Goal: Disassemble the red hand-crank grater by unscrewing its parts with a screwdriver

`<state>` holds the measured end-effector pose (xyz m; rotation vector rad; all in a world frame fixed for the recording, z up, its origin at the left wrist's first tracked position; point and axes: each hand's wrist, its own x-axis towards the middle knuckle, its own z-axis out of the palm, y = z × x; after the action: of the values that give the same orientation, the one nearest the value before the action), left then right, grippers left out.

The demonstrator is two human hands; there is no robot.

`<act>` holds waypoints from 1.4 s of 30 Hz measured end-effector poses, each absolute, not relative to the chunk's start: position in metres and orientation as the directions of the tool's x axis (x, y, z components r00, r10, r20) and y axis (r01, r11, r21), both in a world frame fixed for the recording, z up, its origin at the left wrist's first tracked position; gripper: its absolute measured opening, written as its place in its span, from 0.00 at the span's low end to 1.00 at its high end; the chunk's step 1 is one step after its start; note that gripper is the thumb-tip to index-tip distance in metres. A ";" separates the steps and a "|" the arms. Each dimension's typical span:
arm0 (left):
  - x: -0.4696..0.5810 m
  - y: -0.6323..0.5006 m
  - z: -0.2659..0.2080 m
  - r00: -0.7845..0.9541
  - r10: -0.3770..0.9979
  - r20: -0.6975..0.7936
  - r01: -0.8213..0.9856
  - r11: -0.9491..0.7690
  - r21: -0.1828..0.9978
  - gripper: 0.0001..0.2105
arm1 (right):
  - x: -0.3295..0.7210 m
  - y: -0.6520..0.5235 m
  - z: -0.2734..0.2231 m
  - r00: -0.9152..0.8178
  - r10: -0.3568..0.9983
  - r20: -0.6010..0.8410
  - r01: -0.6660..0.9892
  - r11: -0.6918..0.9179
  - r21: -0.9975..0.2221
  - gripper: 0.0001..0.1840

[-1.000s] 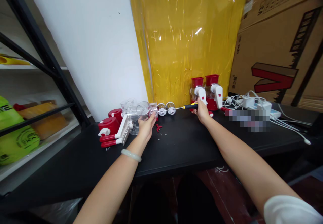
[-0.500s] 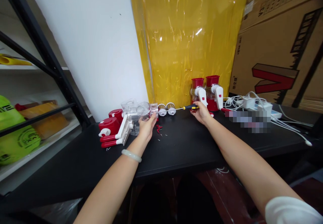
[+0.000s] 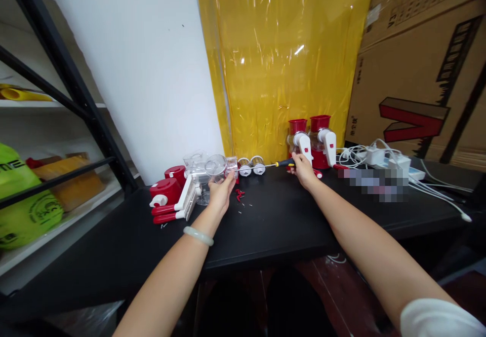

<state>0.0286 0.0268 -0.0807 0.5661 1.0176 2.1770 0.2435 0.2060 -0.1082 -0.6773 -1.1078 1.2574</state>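
My left hand (image 3: 220, 191) is closed around a clear plastic grater housing (image 3: 215, 164), its open end facing right. My right hand (image 3: 304, 171) grips a screwdriver (image 3: 284, 163) by its black and yellow handle. The shaft points left, toward the red part at the housing's right end; whether the tip touches a screw is too small to see. Two metal grater drums (image 3: 251, 165) with white ends stand just behind the shaft. Below the housing lie small red pieces (image 3: 240, 195) and a few tiny screws (image 3: 245, 206) on the black table (image 3: 266, 225).
To the left are red bases (image 3: 166, 190) and white crank handles (image 3: 178, 209) with red grips. Two assembled red and white graters (image 3: 320, 139) stand at the back right. White cables and a power strip (image 3: 410, 174) lie farther right, before a large cardboard box (image 3: 417, 73).
Both hands stay nearly where they were. The screwdriver handle looks slightly turned in my right hand, and the whole view has shifted a little.
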 end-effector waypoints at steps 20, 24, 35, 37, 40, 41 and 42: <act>0.028 0.027 -0.082 -0.682 0.728 0.070 -0.425 -0.473 0.772 0.27 | 0.247 0.193 -0.099 -0.185 0.961 0.204 -0.615 0.049 -0.787 0.11; 0.029 0.027 -0.081 -0.687 0.723 0.066 -0.422 -0.471 0.775 0.29 | 0.246 0.194 -0.099 -0.128 0.964 0.235 -0.533 0.133 -0.835 0.20; 0.030 0.026 -0.080 -0.671 0.738 0.062 -0.434 -0.460 0.774 0.25 | 0.245 0.191 -0.098 -0.111 0.973 0.202 -0.521 0.116 -0.846 0.11; 0.030 0.025 -0.079 -0.670 0.740 0.066 -0.430 -0.459 0.777 0.23 | 0.245 0.192 -0.098 -0.142 0.969 0.200 -0.556 0.089 -0.826 0.09; 0.031 0.025 -0.079 -0.674 0.737 0.051 -0.438 -0.454 0.776 0.24 | 0.247 0.192 -0.098 -0.179 0.966 0.185 -0.592 0.044 -0.805 0.08; 0.031 0.025 -0.079 -0.673 0.738 0.050 -0.439 -0.453 0.776 0.24 | 0.248 0.193 -0.098 -0.185 0.967 0.178 -0.597 0.033 -0.802 0.09; 0.031 0.025 -0.079 -0.672 0.738 0.053 -0.438 -0.454 0.776 0.25 | 0.249 0.193 -0.099 -0.188 0.967 0.173 -0.599 0.027 -0.801 0.09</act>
<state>0.0310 0.0253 -0.0792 0.5059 0.9927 2.1450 0.2491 0.1925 -0.0986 -0.5337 -0.9307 1.5304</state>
